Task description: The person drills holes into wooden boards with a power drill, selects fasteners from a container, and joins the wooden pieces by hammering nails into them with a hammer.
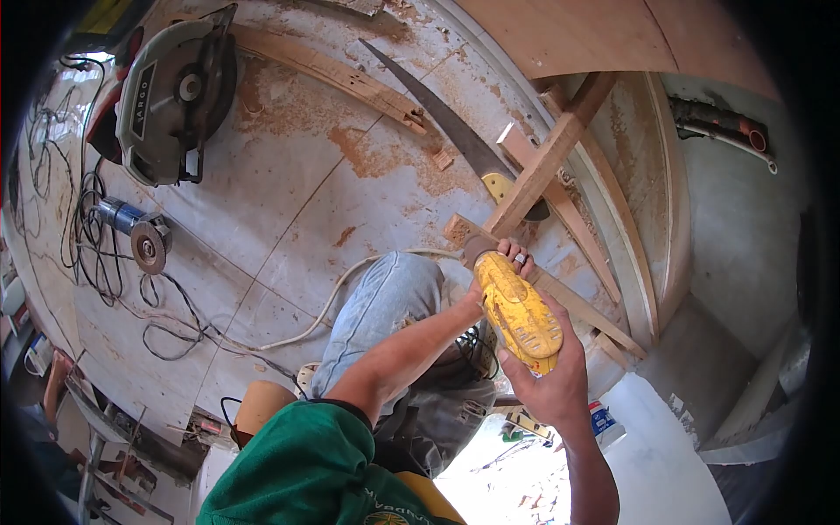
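Tiled floor [293, 166], sawdust patches; curved wood panel [604, 39] at far R. Circ saw [162, 96] far L, well apart from hands. Handsaw [451, 127] lies ahead of the work, blade pointing away + L, handle end partly under diag batten [553, 157]. Low batten [595, 311] slants from far-L end down to near-R, its cut end just beyond tool head; diag batten meets it close by.

Yellow power tool [516, 315] btwn both hands, over the low batten; long axis runs far-L (dark round head) to near-R (rear), a bit steeper than batten. L hand [526, 263] nearer the head + cut end, fingers closed around front, ring visible; can't tell if it also grips wood. R hand [564, 376] wrapped on rear body, thumb on near side.

Blue grinder [131, 219] on floor far L w/ tangled dark cords, apart. In the way, prob: diag batten + handsaw handle just past head; L fingers v. close to head. Pale cord [420, 251] by the knee. Head/wood contact: can't tell.
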A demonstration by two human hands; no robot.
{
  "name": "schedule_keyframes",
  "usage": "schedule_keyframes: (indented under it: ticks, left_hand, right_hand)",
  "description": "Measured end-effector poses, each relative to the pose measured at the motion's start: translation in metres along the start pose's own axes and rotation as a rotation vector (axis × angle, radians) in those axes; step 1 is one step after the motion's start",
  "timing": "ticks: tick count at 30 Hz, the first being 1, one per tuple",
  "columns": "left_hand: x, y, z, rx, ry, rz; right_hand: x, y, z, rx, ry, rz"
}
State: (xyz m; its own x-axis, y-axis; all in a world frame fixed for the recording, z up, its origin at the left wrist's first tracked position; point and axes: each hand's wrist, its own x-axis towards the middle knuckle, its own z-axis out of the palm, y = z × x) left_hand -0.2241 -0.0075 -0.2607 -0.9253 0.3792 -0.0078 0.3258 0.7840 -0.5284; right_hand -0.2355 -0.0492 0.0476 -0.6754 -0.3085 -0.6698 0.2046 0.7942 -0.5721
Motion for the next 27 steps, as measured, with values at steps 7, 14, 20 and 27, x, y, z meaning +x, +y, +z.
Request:
schedule_keyframes:
  ticks: [7, 14, 20, 27]
  left_hand:
    - [0.005, 0.015, -0.001, 0.361, -0.119, 0.191]
    - [0.001, 0.013, 0.0, 0.098, -0.017, 0.014]
    - [0.0, 0.008, 0.0, 0.145, -0.033, 0.032]
    - [-0.007, -0.004, -0.001, -0.163, 0.086, -0.131]
  right_hand:
    - [-0.001, -0.004, 0.002, 0.007, 0.001, 0.001]
    - [0.0, 0.0, 0.002, 0.015, -0.004, 0.002]
    - [0.0, 0.0, 0.0, -0.014, -0.003, -0.012]
    - [0.001, -0.001, -0.001, -0.01, -0.006, 0.007]
